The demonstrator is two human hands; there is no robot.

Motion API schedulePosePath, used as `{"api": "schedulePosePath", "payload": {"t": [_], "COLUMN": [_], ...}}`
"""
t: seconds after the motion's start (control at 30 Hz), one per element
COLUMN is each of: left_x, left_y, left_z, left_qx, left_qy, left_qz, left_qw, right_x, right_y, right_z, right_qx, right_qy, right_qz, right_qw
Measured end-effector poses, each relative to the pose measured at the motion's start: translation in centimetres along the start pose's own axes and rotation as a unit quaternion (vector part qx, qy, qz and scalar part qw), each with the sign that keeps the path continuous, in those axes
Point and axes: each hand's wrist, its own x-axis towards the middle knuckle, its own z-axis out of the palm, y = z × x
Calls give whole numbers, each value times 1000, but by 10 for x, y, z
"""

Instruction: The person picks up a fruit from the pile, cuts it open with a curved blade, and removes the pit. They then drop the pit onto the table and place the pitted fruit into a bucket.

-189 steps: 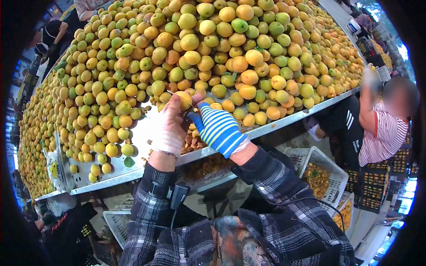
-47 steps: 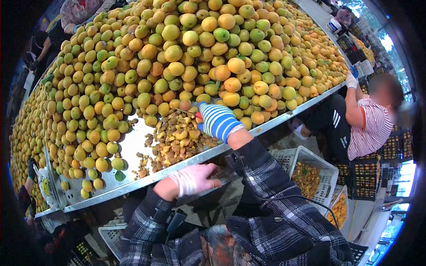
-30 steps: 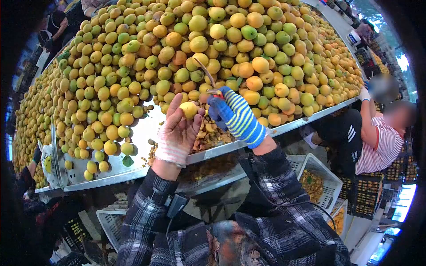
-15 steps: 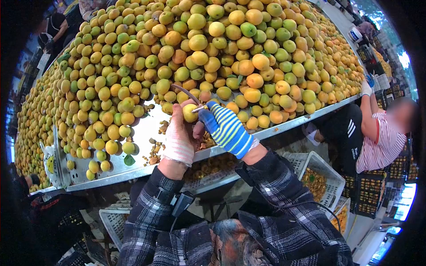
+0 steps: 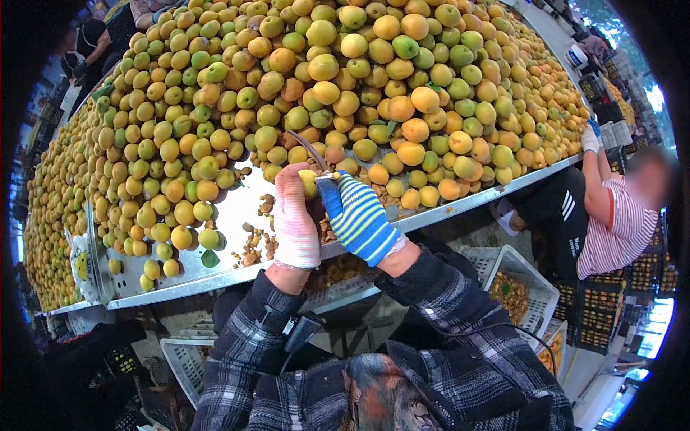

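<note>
Between my hands, over the table's near edge, is a yellow-green fruit (image 5: 307,184). My left hand (image 5: 295,219), in a pale pink and white glove, holds the fruit with its fingers wrapped round it. My right hand (image 5: 361,219), in a blue and yellow striped glove, grips a knife with a curved blade (image 5: 310,152). The blade points up and to the left, and its base is at the right side of the fruit. The knife's handle is mostly hidden in my right hand.
A large heap of yellow, orange and green fruit (image 5: 323,68) covers the metal table (image 5: 237,208). Small brown pieces (image 5: 253,244) lie near its edge. Below are a white crate (image 5: 532,287) with cut pieces and another crate (image 5: 183,366). A person in a striped shirt (image 5: 624,230) reaches in at the right.
My right hand has turned and shifted slightly down and left against the fruit. My left hand is more upright, and its fingers cover more of the fruit.
</note>
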Motion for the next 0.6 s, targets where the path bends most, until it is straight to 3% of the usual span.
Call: {"api": "schedulePosePath", "payload": {"t": [0.07, 0.1, 0.13, 0.17, 0.23, 0.27, 0.3, 0.33, 0.37, 0.43, 0.5, 0.53, 0.57, 0.6], "left_x": [5, 8, 9, 8, 7, 16, 18, 19, 20, 20, 22, 25, 27, 25], "left_y": [-2, -2, -1, 1, 12, 3, 3, 3, 3, 7, 5, 3, 0, 2], "left_z": [-8, -12, -12, -10, -2, -8, -8, -8, -9, -4, -10, -12, -13, -10], "left_qx": [45, 115, 184, 185, 19, -76, -76, -99, -120, -139, -165, -175, -175, -172], "left_qy": [2, -13, -29, -31, -58, -53, -53, -71, -89, -52, -102, -116, -117, -119], "left_qz": [22, 78, 132, 133, 58, 26, 30, 7, -17, -15, -57, -56, -57, -41], "left_qw": [999, 990, 974, 973, 996, 995, 995, 993, 989, 989, 979, 976, 976, 977], "right_x": [2, 9, 13, 16, 14, 12, 12, 14, 13, 12, 10, 5, -2, -3], "right_y": [6, 0, -7, -12, -1, 1, -4, -13, -15, -17, -7, 5, 16, 16], "right_z": [3, -10, -22, -33, -30, -29, -30, -37, -35, -30, -22, -11, -3, -7], "right_qx": [18, 288, 511, 618, 756, 749, 741, 670, 672, 471, 471, 339, 188, 140], "right_qy": [29, -111, -233, -278, -313, -338, -364, -342, -343, -231, -210, -156, -92, -117], "right_qz": [-11, 247, 464, 496, 450, 433, 417, 441, 438, 371, 354, 217, 70, 55], "right_qw": [999, 918, 685, 543, 358, 369, 380, 490, 488, 766, 780, 902, 975, 982]}}
